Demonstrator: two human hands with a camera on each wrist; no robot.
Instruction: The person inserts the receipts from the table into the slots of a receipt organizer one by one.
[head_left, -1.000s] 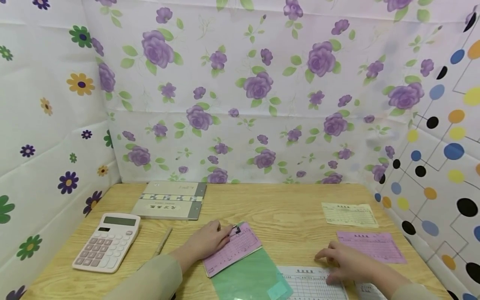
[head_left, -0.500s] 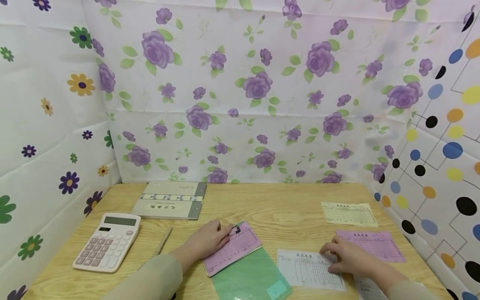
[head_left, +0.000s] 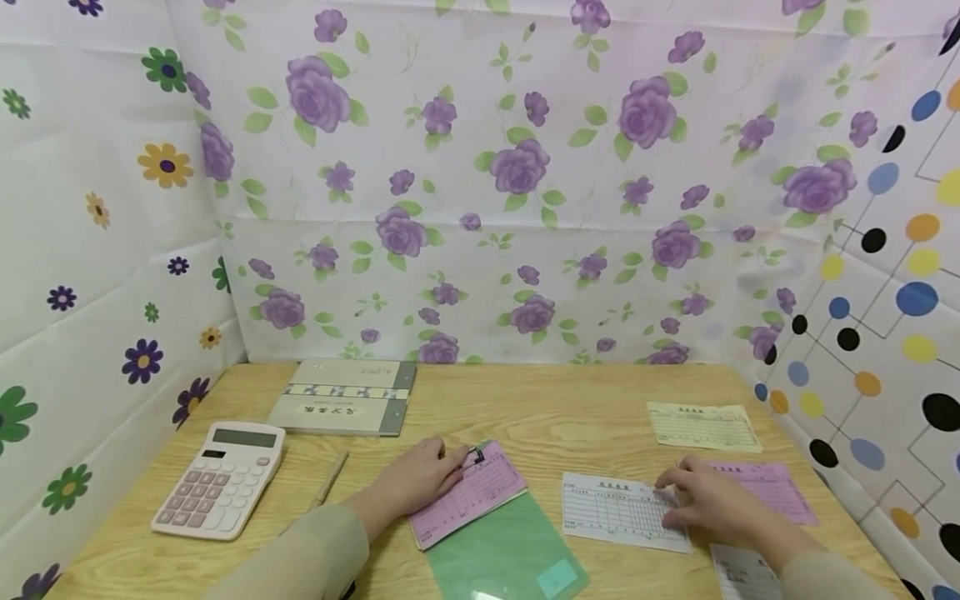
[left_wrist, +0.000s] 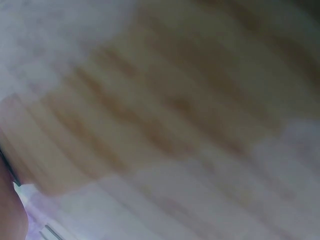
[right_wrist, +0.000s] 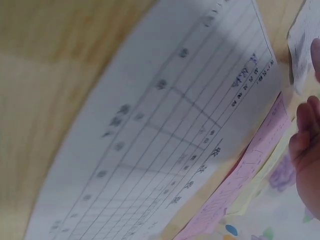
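In the head view, my left hand [head_left: 420, 477] rests on a pink receipt pad [head_left: 480, 492] and covers its left part. Its fingertips are at a black clip [head_left: 476, 455] on the pad's upper edge. The pad lies over a green sheet [head_left: 498, 546] with a pale sticker. My right hand [head_left: 708, 504] is over the right edge of a white receipt slip [head_left: 611, 512], thumb and index finger spread on top of it. The right wrist view shows the printed slip [right_wrist: 170, 110] close up, with fingers [right_wrist: 305, 130] at the side. Blur fills most of the left wrist view.
A yellow slip [head_left: 705, 427], a pink slip [head_left: 768, 492] and another white slip [head_left: 738, 575] lie at the right. To the left are a calculator [head_left: 221, 479], a thin stick-like pen [head_left: 330, 479] and a grey ledger book [head_left: 345, 398]. Patterned cloth [head_left: 480, 208] encloses the table.
The white slip has slid away from me, from beside the green sheet toward the table's middle, and lies straighter. My right hand has moved slightly forward and right; the left stays on the pad.
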